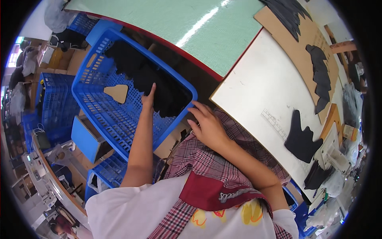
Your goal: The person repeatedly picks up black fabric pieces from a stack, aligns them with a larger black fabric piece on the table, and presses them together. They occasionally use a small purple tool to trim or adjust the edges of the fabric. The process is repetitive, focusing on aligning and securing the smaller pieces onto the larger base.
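A blue plastic basket point(91, 115) with slotted walls stands to the left in front of me. Dark gloves point(169, 93) are heaped along its far and right side. My left hand point(148, 101) reaches into the basket and grips the near edge of this heap. Its thumb points up against the black cloth, and the other fingers are hidden by it. A tan, bottle-shaped flat piece point(117, 93) lies on the basket's bottom. My right hand point(207, 124) hovers by the basket's right corner, fingers apart and holding nothing.
A white table point(250, 91) on the right bears a single dark glove point(302, 137) and a cardboard sheet point(278, 28) with overlapping dark gloves point(318, 75). Beyond the basket is a green tabletop point(159, 20) with a red edge. Blue crates point(59, 107) stand at left.
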Available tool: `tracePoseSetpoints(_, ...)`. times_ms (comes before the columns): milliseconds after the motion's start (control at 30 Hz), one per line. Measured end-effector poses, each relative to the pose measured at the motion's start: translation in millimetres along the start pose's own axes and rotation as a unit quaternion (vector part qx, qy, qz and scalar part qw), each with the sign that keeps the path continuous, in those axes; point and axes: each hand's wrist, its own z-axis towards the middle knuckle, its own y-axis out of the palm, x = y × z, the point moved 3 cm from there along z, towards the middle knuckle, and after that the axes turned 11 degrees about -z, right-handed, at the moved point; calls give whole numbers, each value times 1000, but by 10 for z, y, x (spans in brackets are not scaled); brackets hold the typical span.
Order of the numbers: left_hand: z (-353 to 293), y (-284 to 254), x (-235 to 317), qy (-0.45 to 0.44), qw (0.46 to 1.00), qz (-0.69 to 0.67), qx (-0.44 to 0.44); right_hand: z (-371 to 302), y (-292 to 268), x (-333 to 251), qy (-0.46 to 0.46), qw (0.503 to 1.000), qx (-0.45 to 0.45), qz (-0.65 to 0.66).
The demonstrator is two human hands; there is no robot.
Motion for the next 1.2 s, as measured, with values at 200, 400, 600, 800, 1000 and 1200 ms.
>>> tracePoseSetpoints(200, 62, 377, -70, 50, 925, 339, 164, -160, -79, 45, 30, 998, 12, 56)
tracePoseSetpoints(400, 416, 572, 232, 28, 883, 378, 278, -205, -210, 75, 39, 996, 17, 75)
tracePoseSetpoints(600, 957, 78, 105, 8, 910, 360, 206, -365, -227, 196, 68, 995, 23, 70)
tracePoseSetpoints(800, 825, -226, -68, 149, 969, 188, 58, -365, -182, 225, 51, 995, 17, 85)
tracePoseSetpoints(1000, 139, 202, -28, 80, 956, 256, 119, -372, -168, 200, 51, 993, 4, 110)
tracePoseSetpoints(1200, 161, 308, -104, 111, 938, 272, 183, -398, -242, 162, 41, 993, 15, 108)
